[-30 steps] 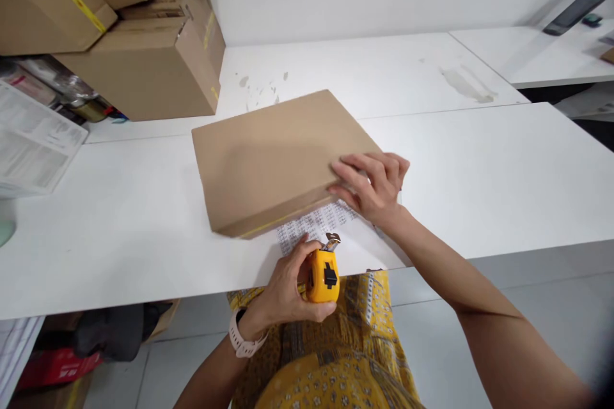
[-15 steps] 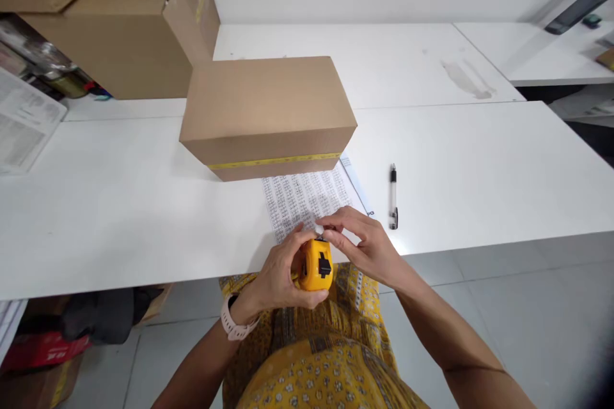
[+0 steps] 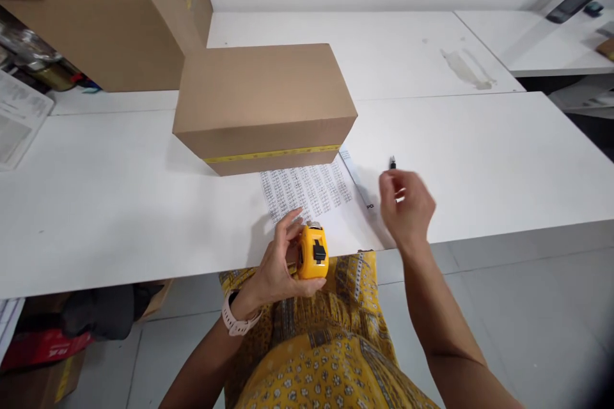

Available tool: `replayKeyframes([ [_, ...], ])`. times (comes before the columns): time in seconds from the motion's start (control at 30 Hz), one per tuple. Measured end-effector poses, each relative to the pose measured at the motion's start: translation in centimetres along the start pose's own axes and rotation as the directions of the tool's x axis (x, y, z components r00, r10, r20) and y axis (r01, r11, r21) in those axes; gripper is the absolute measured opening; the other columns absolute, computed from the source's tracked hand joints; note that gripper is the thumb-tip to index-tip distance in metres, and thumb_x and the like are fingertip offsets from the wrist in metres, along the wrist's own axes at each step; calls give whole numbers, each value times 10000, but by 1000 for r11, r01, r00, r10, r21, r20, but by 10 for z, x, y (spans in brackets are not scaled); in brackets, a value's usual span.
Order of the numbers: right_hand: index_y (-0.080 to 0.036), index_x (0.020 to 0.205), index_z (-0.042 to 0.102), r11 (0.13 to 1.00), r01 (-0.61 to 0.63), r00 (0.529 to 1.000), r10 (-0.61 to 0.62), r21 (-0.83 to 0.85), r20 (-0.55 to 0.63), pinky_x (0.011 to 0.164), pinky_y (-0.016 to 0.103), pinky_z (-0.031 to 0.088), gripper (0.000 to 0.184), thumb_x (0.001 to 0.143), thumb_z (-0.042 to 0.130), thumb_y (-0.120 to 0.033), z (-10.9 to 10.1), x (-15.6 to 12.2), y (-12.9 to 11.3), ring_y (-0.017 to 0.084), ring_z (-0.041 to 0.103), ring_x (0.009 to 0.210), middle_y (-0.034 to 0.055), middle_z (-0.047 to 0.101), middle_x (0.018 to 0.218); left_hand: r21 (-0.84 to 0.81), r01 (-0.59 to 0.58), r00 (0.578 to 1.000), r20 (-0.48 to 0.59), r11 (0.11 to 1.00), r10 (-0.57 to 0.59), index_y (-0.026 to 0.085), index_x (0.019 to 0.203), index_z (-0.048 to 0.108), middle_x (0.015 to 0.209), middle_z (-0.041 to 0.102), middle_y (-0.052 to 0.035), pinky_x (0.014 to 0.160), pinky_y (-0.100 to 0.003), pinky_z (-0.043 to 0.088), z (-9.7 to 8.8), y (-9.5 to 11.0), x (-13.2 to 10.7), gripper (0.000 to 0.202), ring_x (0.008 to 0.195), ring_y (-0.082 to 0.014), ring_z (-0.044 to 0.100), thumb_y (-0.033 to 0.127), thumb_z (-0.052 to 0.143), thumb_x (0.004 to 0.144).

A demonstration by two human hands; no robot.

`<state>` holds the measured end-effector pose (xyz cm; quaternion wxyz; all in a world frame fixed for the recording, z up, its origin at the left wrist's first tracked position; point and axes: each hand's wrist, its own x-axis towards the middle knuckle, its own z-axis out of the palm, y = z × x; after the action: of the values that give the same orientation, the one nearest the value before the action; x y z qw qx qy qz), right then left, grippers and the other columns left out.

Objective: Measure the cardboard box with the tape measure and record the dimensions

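While the left hand has its grip clamped around a yellow tape measure at the near edge of the white surface, the right hand hovers, blurred, over a pen just right of a printed sheet. Its fingers are curled, but whether its grip is closed on the pen cannot be told. A cardboard box sits at the sheet's far end, touching it.

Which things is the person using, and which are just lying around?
In use: tape measure in the left hand; pen at the right hand; printed sheet; brown box.
Lying about: stacked cartons; leaflets at far left.
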<state>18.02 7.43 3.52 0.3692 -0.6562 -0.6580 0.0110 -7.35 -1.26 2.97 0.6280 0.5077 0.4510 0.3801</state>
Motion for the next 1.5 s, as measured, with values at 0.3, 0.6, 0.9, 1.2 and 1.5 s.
replayKeyframes([
  [0.3,-189,1322,589,965,-72,924,160,-253,347,661,382,439,431,984,436,-410,4,35,62,256,627,746,125,713,919,791,70,884,-331,607,330,186,1504,429,1240,681,-158,1064,-571,455,-33,37,17,915,1126,-377,658,296,850,700],
  [0.6,-226,1163,707,526,-384,922,167,759,350,821,428,594,308,879,632,-320,-30,16,54,236,745,905,77,770,950,987,145,908,-162,74,387,83,1433,506,1195,721,-218,1056,-647,440,-53,37,32,655,1064,-406,690,300,708,848],
  [0.9,-237,789,600,440,-369,929,150,819,338,507,279,423,395,949,594,-597,-9,-12,10,112,506,453,-53,544,516,906,-394,785,244,156,569,55,1400,510,1384,653,-204,1194,-494,427,43,-3,21,498,1349,-307,568,298,596,973],
  [1.2,-213,801,651,618,-452,845,66,643,530,581,263,445,293,917,691,-479,20,-36,-27,119,529,629,-20,594,686,915,-396,838,328,72,437,11,1471,471,1536,540,-202,1225,-529,364,59,-33,17,550,1456,-330,473,289,525,999],
  [1.5,-228,909,672,661,-438,844,68,610,532,583,271,477,188,846,766,-378,29,-42,-35,132,596,657,4,693,783,946,-319,763,215,65,610,49,1353,585,1331,712,-172,1144,-436,470,33,-37,6,391,1297,-278,633,202,582,993],
])
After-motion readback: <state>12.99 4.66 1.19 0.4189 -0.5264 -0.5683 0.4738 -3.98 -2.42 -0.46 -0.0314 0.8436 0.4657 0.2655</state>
